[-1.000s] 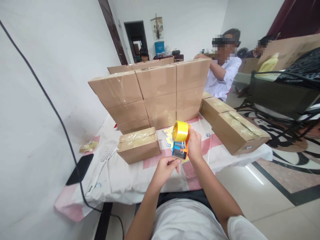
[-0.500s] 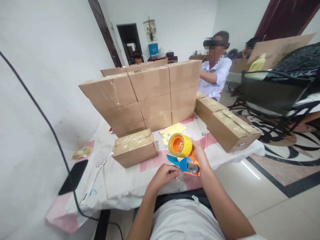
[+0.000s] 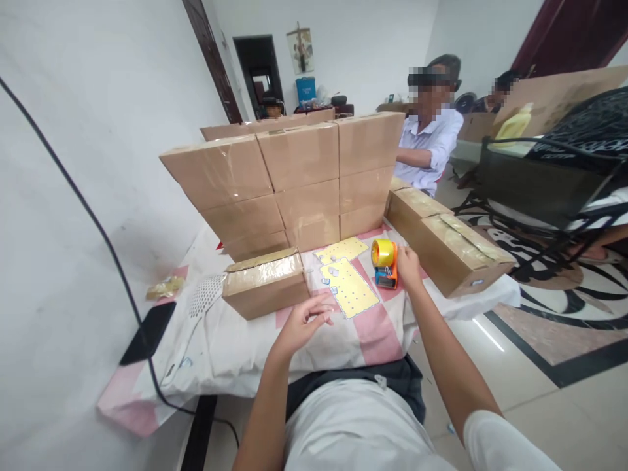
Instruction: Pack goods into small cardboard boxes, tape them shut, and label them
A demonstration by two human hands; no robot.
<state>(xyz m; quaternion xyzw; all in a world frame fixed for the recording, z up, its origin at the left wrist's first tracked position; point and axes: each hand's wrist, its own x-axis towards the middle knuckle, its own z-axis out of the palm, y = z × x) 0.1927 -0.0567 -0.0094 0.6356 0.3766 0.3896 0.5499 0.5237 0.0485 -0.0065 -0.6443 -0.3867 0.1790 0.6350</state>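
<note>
Two bare hands work at a cloth-covered bench (image 3: 235, 353): the right hand (image 3: 408, 267) grips an orange tape dispenser (image 3: 384, 263) standing on it, the left hand (image 3: 303, 322) hovers empty, fingers loose. One sealed carton (image 3: 265, 282) lies nearby (stacked cartons (image 3: 294, 183) behind); yellow punched sheets (image 3: 349, 288) remain unpacked.

Table under white-and-pink cloth (image 3: 245, 353): stacked brown cardboard boxes (image 3: 294, 183), single taped box (image 3: 265, 282), yellow dotted sheets (image 3: 349, 288), orange tape dispenser (image 3: 384, 263) (yellow roll), white mesh skimmer (image 3: 206, 296), black phone (image 3: 146, 332).
</note>
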